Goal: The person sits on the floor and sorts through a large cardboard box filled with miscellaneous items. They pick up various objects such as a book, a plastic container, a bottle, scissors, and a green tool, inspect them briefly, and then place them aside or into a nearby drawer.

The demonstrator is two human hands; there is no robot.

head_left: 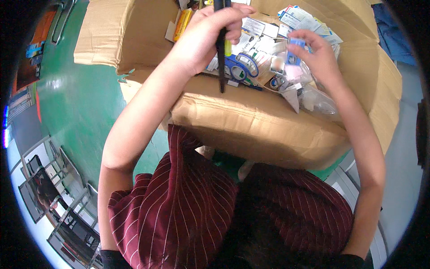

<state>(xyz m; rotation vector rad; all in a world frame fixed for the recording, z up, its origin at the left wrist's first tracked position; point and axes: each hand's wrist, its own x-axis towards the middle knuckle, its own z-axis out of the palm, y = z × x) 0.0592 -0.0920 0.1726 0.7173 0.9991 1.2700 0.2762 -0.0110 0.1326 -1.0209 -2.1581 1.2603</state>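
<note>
My left hand point(199, 40) is closed around a long, narrow black object point(221, 60), which hangs down over the near side of an open cardboard box point(251, 110). Its exact kind does not show. Over the right part of the box, my right hand point(321, 56) pinches a small blue-and-white packet point(294, 50) between thumb and fingers. Blue rings like scissor handles point(246, 66) lie between the two hands. Around them are white printed papers point(257, 27), clear plastic bags point(318, 99) and other small items in a jumble.
A yellow-orange carton point(182, 24) lies by the box's left wall, and a fan of printed cards point(302, 19) at the back right. The left flap point(99, 33) is folded outward. Beyond it are a green floor point(71, 98) and metal-framed chairs point(67, 210).
</note>
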